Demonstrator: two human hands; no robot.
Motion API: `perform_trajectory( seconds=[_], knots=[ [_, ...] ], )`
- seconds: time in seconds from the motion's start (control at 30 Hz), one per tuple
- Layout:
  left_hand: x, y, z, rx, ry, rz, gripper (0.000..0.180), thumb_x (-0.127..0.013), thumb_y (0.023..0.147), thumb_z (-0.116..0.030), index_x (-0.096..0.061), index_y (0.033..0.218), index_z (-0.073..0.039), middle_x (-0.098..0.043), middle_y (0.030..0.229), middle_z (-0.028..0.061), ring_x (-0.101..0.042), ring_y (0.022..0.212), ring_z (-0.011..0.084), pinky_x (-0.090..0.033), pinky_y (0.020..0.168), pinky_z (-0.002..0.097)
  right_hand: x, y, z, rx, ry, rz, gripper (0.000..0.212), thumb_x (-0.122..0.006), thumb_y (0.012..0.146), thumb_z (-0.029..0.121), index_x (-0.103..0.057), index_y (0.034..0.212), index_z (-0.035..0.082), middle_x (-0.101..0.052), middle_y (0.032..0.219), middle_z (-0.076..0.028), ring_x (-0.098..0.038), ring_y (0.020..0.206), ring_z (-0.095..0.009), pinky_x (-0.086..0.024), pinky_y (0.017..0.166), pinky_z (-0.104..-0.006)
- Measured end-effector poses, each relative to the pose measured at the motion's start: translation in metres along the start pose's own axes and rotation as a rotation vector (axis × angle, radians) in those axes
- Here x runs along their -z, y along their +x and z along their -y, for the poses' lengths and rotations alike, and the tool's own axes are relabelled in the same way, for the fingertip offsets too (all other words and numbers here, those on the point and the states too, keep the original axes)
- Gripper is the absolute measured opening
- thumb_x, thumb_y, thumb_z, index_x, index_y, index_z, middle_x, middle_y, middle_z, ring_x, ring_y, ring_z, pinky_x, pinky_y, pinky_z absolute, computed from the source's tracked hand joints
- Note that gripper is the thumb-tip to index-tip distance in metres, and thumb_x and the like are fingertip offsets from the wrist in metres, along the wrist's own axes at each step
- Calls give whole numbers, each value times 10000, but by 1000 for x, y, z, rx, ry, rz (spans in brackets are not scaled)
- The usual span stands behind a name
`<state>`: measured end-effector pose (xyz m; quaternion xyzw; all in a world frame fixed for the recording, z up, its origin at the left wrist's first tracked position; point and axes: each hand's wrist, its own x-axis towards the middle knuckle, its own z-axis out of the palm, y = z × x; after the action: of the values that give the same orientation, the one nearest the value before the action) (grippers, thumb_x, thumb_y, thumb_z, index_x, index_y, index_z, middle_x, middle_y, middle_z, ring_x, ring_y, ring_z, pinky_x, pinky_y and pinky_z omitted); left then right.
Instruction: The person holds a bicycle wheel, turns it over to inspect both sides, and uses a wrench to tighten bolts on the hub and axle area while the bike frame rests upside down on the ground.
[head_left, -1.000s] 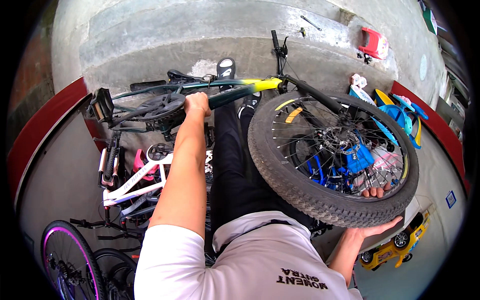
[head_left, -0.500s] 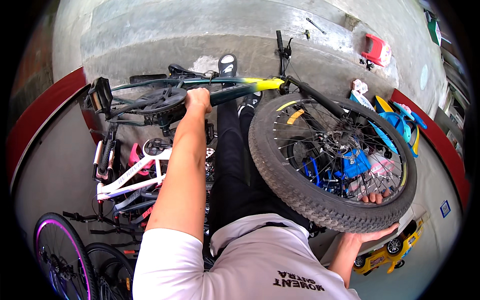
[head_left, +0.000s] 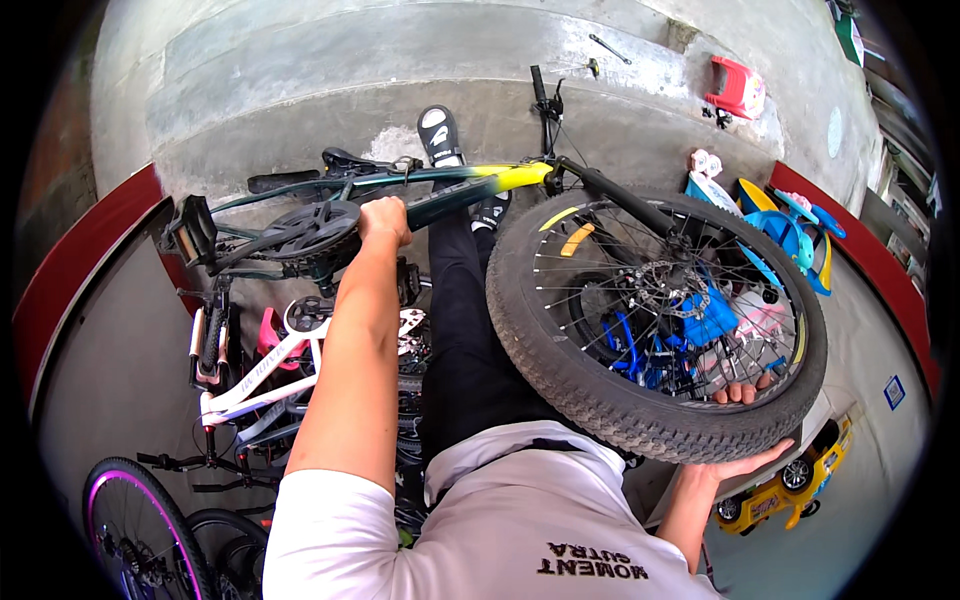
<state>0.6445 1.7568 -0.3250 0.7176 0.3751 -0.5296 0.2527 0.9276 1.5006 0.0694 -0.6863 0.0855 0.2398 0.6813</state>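
Observation:
A dark green and yellow bicycle frame (head_left: 455,199) lies sideways across my front, raised off the floor. My left hand (head_left: 384,220) is closed around its tube just beside the chainring (head_left: 322,228). At the right is the knobby front wheel (head_left: 560,385), still joined to the black fork (head_left: 622,203). My right hand (head_left: 733,464) grips the tyre's near edge: the palm supports it from below, and fingertips show inside the rim among the spokes. A black pedal (head_left: 194,232) sticks out at the left, and the handlebar (head_left: 547,108) points away from me.
Other bicycles, including a white frame (head_left: 262,372) and a purple-rimmed wheel (head_left: 140,530), crowd the lower left. Blue and yellow ride-on toys (head_left: 790,235) stand at the right, above a yellow toy car (head_left: 790,488). A red stool (head_left: 735,88) and a crank arm (head_left: 610,48) lie farther off.
The bicycle and both hands have shifted slightly left in view, the frame a little lower at its left end. Both hands keep the same holds.

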Motion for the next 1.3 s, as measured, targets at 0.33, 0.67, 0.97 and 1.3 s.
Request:
perform_trajectory(
  seconds=[0.33, 0.67, 0.97, 1.3],
  knots=[
    [-1, 5, 4, 73, -30, 76, 504, -792, 740, -303, -680, 1193, -115, -719, 1196, 104, -708, 1087, 257, -587, 883, 381, -13, -5, 0, -43, 22, -100, 930, -365, 903, 766, -424, 1417, -7, -545, 980, -100, -523, 916, -225, -475, 815, -367],
    [72, -56, 14, 113, 93, 121, 716, -812, 704, -476, -606, 1298, -132, -665, 1297, 93, -661, 1181, 247, -566, 947, 388, -94, 31, 58, -36, 165, -234, 774, -367, 948, 712, -500, 1304, 38, -587, 921, -104, -573, 869, -247, -502, 804, -465],
    [179, -141, 35, 238, 53, 25, 695, -832, 616, -425, -700, 1206, -83, -719, 1158, 128, -710, 1049, 287, -586, 865, 449, -119, 63, 113, 110, 255, 154, 727, -430, 971, 496, -347, 1478, -18, -556, 1127, -172, -557, 1081, -274, -512, 950, -514],
    [305, -144, 8, 272, 41, -126, 750, -837, 611, -482, -692, 1209, -53, -715, 1174, 156, -704, 1070, 286, -562, 914, 412, -157, 164, 164, 87, 397, 496, 513, -704, 891, 91, -434, 1322, 28, -566, 1194, -62, -558, 1064, -128, -440, 979, -305]
  ],
)
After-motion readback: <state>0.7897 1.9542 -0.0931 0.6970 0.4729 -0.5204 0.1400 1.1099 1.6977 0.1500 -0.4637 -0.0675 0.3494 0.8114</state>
